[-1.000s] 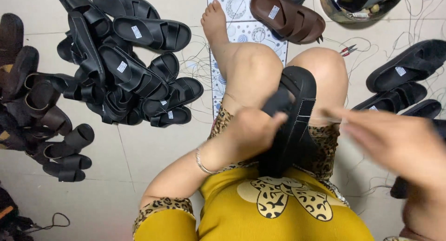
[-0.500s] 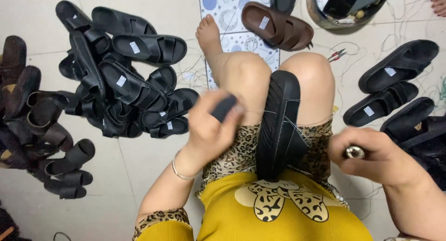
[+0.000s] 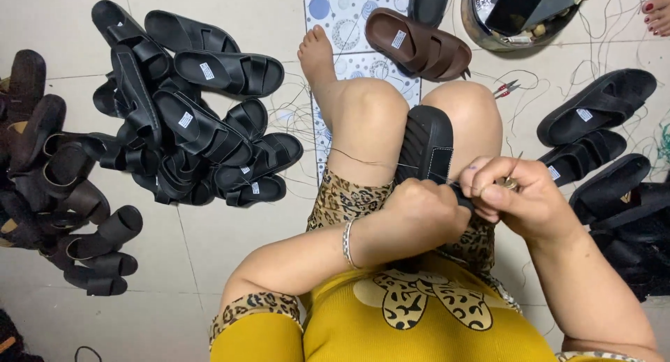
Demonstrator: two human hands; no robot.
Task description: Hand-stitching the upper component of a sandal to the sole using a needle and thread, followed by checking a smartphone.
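The left hand (image 3: 426, 212) is clenched around a black sandal (image 3: 427, 147) standing sole-out between the person's knees. The right hand (image 3: 520, 201), touching the left, pinches a small metal needle (image 3: 511, 182) at the sandal's edge. A heap of black sandals (image 3: 188, 118) lies on the floor, well apart.
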